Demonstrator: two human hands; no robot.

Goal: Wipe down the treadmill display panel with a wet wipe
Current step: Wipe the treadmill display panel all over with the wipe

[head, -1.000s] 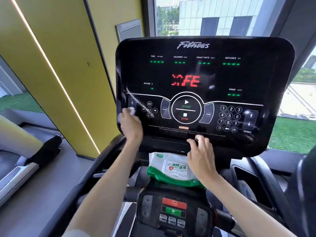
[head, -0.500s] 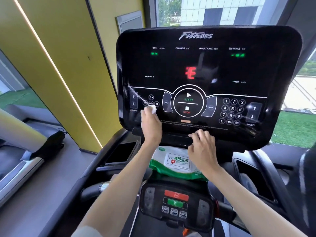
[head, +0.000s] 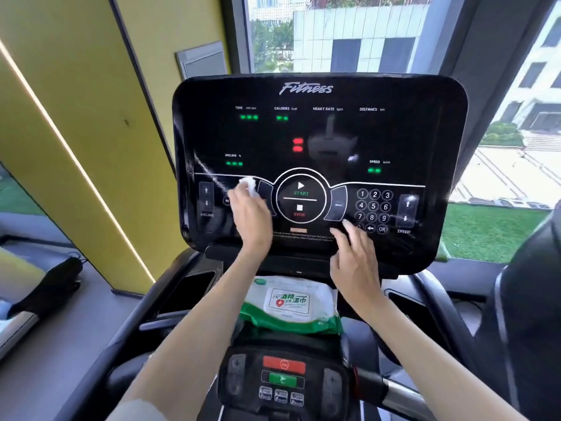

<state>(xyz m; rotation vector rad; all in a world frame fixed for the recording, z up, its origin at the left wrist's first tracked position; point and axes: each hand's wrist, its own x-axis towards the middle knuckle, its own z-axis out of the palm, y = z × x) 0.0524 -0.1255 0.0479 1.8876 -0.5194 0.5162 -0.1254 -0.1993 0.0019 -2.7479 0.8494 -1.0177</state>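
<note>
— at the lower left of the glossy black treadmill display panel (head: 318, 132), your left hand (head: 250, 217) has its fingers curled round a crumpled white wet wipe (head: 248, 183) and presses it to the surface, just left of the round start/stop control (head: 300, 196).

— and your right hand (head: 355, 259) holds nothing. its fingers are spread and nearly straight, tips resting on the panel's bottom strip beside the white number keypad (head: 373, 206).

— so how far along are you? early, i'd judge. one thin wet streak (head: 209, 174) slants down to the wipe, above the incline arrow keys (head: 206, 197), and that's the only mark of wiping you can point to.

— agreed. the green readouts up top, the centre dial, the keypad and the speed arrow keys (head: 406, 211) look untouched, though reflections make that hard to swear to. you've most of the panel left to cover, working rightward and up.

— your green-and-white soft pack of wipes (head: 288, 302) lies just below the panel if you need a fresh one.
</note>
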